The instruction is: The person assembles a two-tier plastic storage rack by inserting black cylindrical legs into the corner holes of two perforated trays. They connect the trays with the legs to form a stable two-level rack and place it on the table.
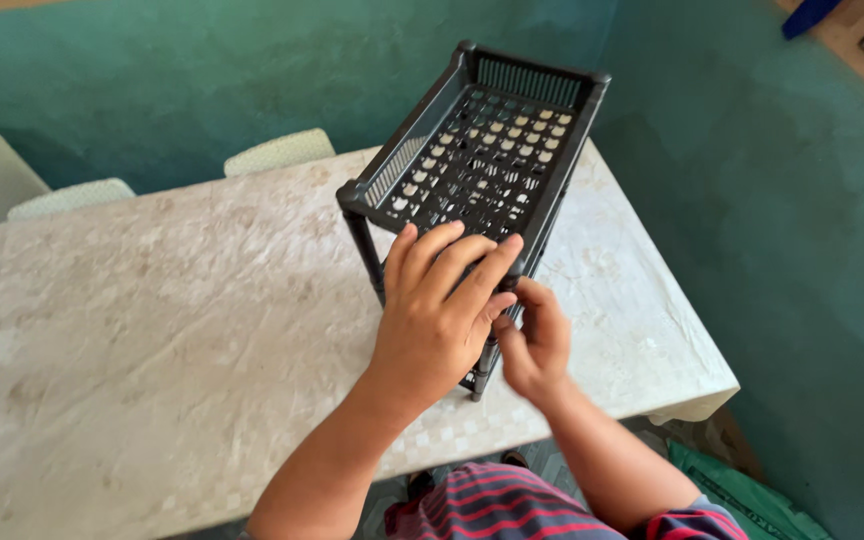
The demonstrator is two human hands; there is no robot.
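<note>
Fingers [457, 262] of your left hand [432, 320] are spreading flat over the black rack [482, 160] edge; your right hand [537, 345] is pinching its corner post. Rack is standing on the table [152, 330].

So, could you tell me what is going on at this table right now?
A person is handling a black plastic rack that stands on a pale table. The left hand lies flat over the near edge of the rack's top tray, fingers spread on the rim. The right hand is at the near right corner post, fingers curled around it just below the tray. Two pale chairs stand at the table's far side.
</note>
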